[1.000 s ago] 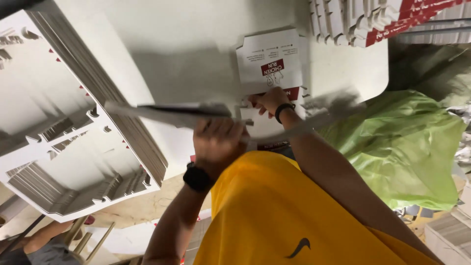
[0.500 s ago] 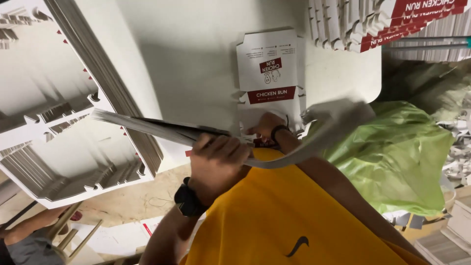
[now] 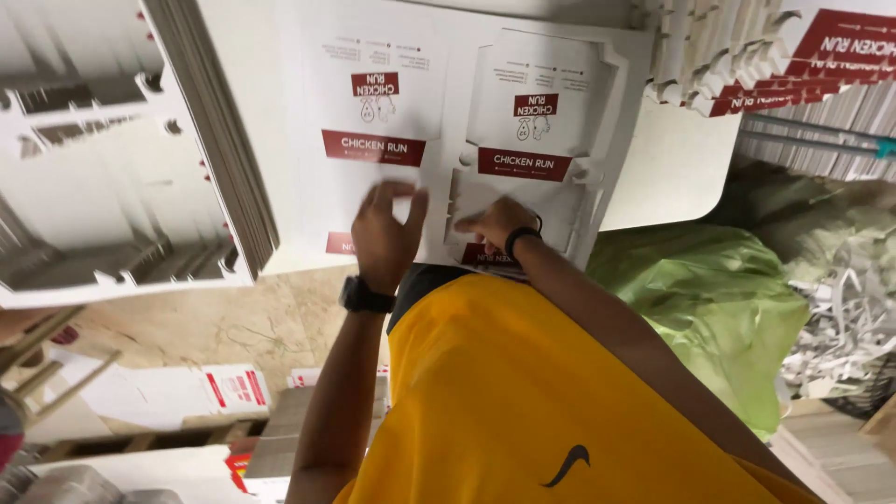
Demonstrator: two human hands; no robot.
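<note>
Hands, left and right, are pressed flat, fingers spread, gripping nothing, on the sheet; even pressure is advised.

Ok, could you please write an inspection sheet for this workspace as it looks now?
Surface: white table, mostly covered by flat printed card.
Job's things: flat die-cut carton sheet, white with red panels, lying on the table; a box blank is cut into it.
Clutter: tall stack of white sheets at one side; cut blanks piled at the far corner; paper offcuts.
Grippers: left hand and right hand both press flat on the sheet.
Cables: nothing seen.
Surroundings: green plastic bag; more printed blanks on the floor.
</note>
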